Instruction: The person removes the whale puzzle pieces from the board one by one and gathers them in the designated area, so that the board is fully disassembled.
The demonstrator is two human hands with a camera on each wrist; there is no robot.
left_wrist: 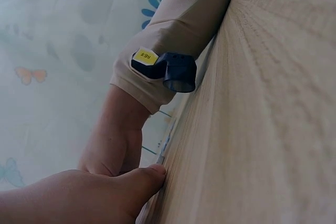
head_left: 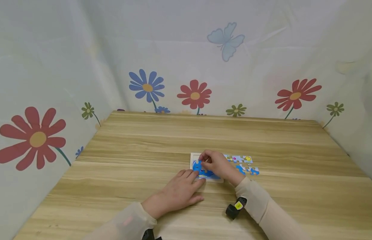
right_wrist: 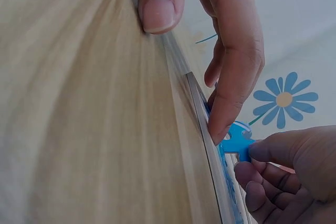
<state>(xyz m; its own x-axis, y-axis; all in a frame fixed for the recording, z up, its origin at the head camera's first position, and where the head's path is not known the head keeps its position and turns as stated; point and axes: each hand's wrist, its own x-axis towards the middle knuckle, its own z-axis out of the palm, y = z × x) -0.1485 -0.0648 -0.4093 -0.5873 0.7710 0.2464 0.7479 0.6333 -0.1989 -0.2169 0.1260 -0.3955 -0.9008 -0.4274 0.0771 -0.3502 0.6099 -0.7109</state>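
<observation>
A small wooden puzzle tray (head_left: 217, 181) lies on the table, partly filled with blue picture pieces. Between thumb and fingers, my right hand (head_left: 220, 165) pinches a blue jigsaw piece (right_wrist: 236, 142), tilted up over the tray in the right wrist view. My left hand (head_left: 179, 190) rests at the tray's near left side, its fingers extended and relaxed. One left fingertip reaches over the rim, right by the blue piece. The left thumb lies lower, beside the near edge. Part of the tray is hidden under both hands.
Several loose jigsaw pieces (head_left: 237, 159) lie right of the tray, one with a yellow sun, and blue ones (head_left: 253, 171) nearer. The wooden table (head_left: 129, 146) meets a flower-printed curtain (head_left: 174, 50) behind. A black wrist camera (head_left: 233, 211) sits on the right sleeve.
</observation>
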